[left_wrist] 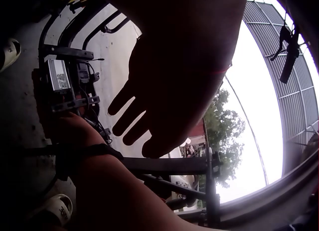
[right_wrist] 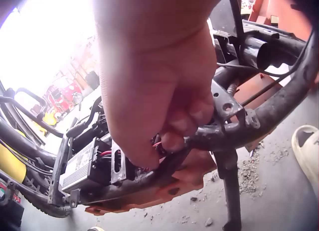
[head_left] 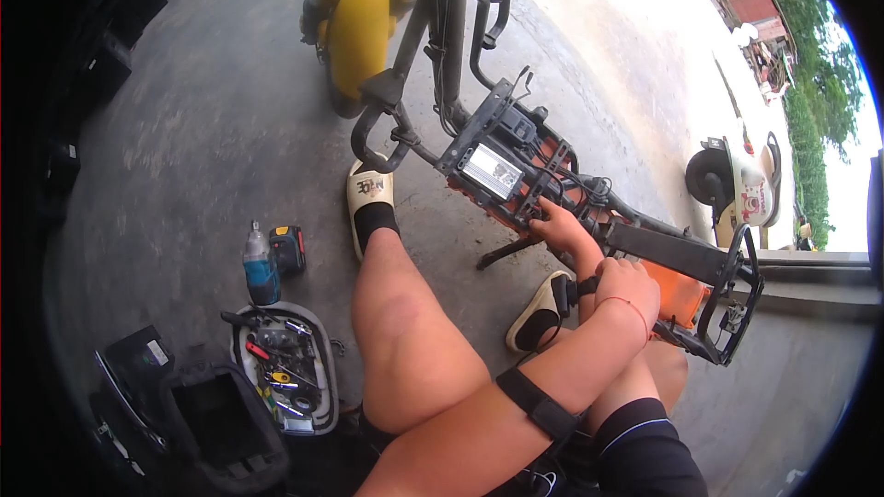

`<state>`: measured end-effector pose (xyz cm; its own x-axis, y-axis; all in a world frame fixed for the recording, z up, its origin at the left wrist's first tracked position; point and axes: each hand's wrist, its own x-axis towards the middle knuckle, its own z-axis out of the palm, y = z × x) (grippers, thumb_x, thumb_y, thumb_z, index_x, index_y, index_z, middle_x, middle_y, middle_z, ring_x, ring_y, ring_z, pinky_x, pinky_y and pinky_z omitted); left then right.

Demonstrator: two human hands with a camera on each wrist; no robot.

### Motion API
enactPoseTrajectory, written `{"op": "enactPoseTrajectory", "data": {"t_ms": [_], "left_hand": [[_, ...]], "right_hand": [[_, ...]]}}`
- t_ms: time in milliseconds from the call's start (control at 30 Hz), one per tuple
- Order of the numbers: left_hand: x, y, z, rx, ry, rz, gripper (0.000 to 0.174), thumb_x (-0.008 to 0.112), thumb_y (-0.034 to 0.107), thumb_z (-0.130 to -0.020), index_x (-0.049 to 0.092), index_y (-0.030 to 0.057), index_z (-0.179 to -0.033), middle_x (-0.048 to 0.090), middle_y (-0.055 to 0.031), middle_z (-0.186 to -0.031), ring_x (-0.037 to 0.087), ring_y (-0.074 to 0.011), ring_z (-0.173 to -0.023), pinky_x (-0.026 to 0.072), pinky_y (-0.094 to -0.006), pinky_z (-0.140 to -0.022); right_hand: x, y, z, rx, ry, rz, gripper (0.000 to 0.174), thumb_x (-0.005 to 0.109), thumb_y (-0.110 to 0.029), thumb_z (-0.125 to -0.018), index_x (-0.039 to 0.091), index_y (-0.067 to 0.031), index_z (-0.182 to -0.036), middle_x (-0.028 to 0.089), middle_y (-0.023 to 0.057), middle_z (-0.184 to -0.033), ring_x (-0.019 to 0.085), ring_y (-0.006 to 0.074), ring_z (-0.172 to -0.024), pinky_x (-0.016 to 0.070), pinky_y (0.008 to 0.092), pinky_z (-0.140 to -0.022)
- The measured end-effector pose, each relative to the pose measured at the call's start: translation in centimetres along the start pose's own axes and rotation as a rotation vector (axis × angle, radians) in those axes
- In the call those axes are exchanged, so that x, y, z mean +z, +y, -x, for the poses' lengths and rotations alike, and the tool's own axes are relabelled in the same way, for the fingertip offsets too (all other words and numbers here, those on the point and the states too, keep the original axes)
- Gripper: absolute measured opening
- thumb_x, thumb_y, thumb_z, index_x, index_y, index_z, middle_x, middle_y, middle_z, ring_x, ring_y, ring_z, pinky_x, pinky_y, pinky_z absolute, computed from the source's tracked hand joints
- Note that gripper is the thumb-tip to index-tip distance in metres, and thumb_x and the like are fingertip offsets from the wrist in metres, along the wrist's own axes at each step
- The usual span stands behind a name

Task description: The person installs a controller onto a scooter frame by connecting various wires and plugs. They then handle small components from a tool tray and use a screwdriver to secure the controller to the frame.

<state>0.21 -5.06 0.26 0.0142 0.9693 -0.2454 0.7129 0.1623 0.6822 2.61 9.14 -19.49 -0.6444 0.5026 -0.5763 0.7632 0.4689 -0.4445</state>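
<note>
A stripped scooter frame (head_left: 442, 46) stands before me, with a silver finned box (head_left: 493, 172) mounted on it and orange panels (right_wrist: 164, 191) below. My right hand (head_left: 562, 228) reaches down beside this box. In the right wrist view its fingers curl at a dark tube, and thumb and fingertips pinch thin wires (right_wrist: 157, 139) with red among them; the fingertips partly hide these. My left hand (head_left: 628, 293), with a red cord at the wrist, overlaps the right forearm in the head view. In the left wrist view its fingers (left_wrist: 130, 115) hang loose and spread, holding nothing.
On the floor at left lie a teal impact wrench (head_left: 261, 271), a battery (head_left: 287, 248), a tray (head_left: 330, 396) of hand tools and a black bin (head_left: 267, 446). A yellow fender (head_left: 361, 41) is at the front. A white scooter (head_left: 750, 189) stands outside at right.
</note>
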Motion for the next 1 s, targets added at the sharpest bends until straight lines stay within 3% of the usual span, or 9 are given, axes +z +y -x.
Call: {"op": "enactPoseTrajectory", "data": {"t_ms": [100,300,333,367,567,700,767,833,1000], "left_hand": [[0.5,-0.1,-0.2,-0.015,-0.002,0.002,0.028,0.059,0.018,-0.090,0.066,0.0089,-0.115,0.063,-0.0118,-0.118,0.059,-0.0273,-0.113,0.0442,-0.0384,-0.094],[0.2,-0.4,0.0,-0.018,0.004,-0.027,0.028,0.060,0.018,-0.090,0.066,0.0085,-0.115,0.063,-0.0121,-0.117,0.060,-0.0265,-0.112,0.0449,-0.0375,-0.094],[0.1,-0.5,-0.1,-0.005,-0.006,-0.044,0.030,0.055,0.018,-0.093,0.066,0.0079,-0.118,0.062,-0.0115,-0.119,0.059,-0.0268,-0.113,0.0458,-0.0420,-0.090],[0.1,-0.5,-0.2,0.008,-0.017,-0.062,0.032,0.050,0.019,-0.096,0.065,0.0073,-0.121,0.062,-0.0109,-0.121,0.058,-0.0270,-0.114,0.0467,-0.0464,-0.087],[0.7,-0.3,-0.8,-0.016,0.024,-0.051,0.031,0.050,0.020,-0.096,0.067,0.0077,-0.119,0.063,-0.0107,-0.119,0.060,-0.0259,-0.112,0.0479,-0.0460,-0.085],[0.9,-0.3,-1.1,-0.020,0.039,-0.023,0.031,0.050,0.021,-0.096,0.067,0.0075,-0.118,0.062,-0.0105,-0.119,0.060,-0.0262,-0.111,0.0485,-0.0462,-0.085],[0.7,-0.1,-0.9,-0.044,0.066,0.012,0.027,0.060,0.019,-0.089,0.066,0.0073,-0.113,0.064,-0.0111,-0.113,0.062,-0.0252,-0.109,0.0461,-0.0376,-0.092],[0.8,-0.2,-1.0,-0.042,0.070,0.009,0.026,0.060,0.019,-0.090,0.066,0.0074,-0.112,0.065,-0.0110,-0.113,0.062,-0.0251,-0.108,0.0465,-0.0376,-0.092],[0.8,-0.2,-1.3,-0.053,0.110,-0.013,0.025,0.059,0.019,-0.090,0.066,0.0081,-0.112,0.065,-0.0104,-0.112,0.062,-0.0246,-0.107,0.0474,-0.0368,-0.090]], "right_hand": [[-0.7,0.4,-1.3,0.039,-0.139,-0.032,0.048,0.060,-0.019,-0.082,0.057,-0.0071,-0.128,0.070,0.0145,-0.095,0.066,0.0228,-0.086,0.0507,0.0343,-0.079],[-2.2,-1.3,-2.3,0.189,-0.316,0.055,0.046,0.059,-0.019,-0.082,0.055,-0.0092,-0.127,0.066,0.0092,-0.077,0.064,0.0207,-0.066,0.0502,0.0352,-0.056],[-2.2,-1.4,-2.5,0.198,-0.342,0.091,0.045,0.059,-0.020,-0.083,0.055,-0.0089,-0.127,0.064,0.0081,-0.074,0.063,0.0194,-0.062,0.0485,0.0348,-0.052],[-2.1,-1.5,-2.7,0.200,-0.341,0.088,0.045,0.059,-0.020,-0.083,0.055,-0.0089,-0.127,0.064,0.0081,-0.074,0.063,0.0194,-0.062,0.0485,0.0348,-0.052],[-1.6,-1.7,-2.5,0.132,-0.249,0.184,0.044,0.059,-0.022,-0.081,0.057,-0.0044,-0.121,0.065,0.0103,-0.069,0.065,0.0218,-0.061,0.0506,0.0350,-0.055],[-1.0,-1.8,-2.7,0.125,-0.195,0.222,0.031,0.060,-0.023,-0.078,0.067,-0.0031,-0.101,0.070,0.0129,-0.072,0.069,0.0255,-0.066,0.0550,0.0361,-0.062],[-0.7,-1.9,-2.8,0.125,-0.177,0.254,0.027,0.060,-0.021,-0.078,0.069,-0.0027,-0.096,0.070,0.0127,-0.069,0.070,0.0259,-0.065,0.0559,0.0365,-0.063],[-0.8,-3.3,-2.2,0.203,-0.225,0.226,0.023,0.059,-0.020,-0.079,0.071,-0.0004,-0.083,0.070,0.0133,-0.065,0.071,0.0251,-0.063,0.0571,0.0360,-0.064],[-0.4,-4.9,-1.9,0.276,-0.283,0.327,0.026,0.056,-0.020,-0.080,0.072,-0.0002,-0.081,0.070,0.0130,-0.066,0.071,0.0244,-0.063,0.0574,0.0366,-0.066]]}}
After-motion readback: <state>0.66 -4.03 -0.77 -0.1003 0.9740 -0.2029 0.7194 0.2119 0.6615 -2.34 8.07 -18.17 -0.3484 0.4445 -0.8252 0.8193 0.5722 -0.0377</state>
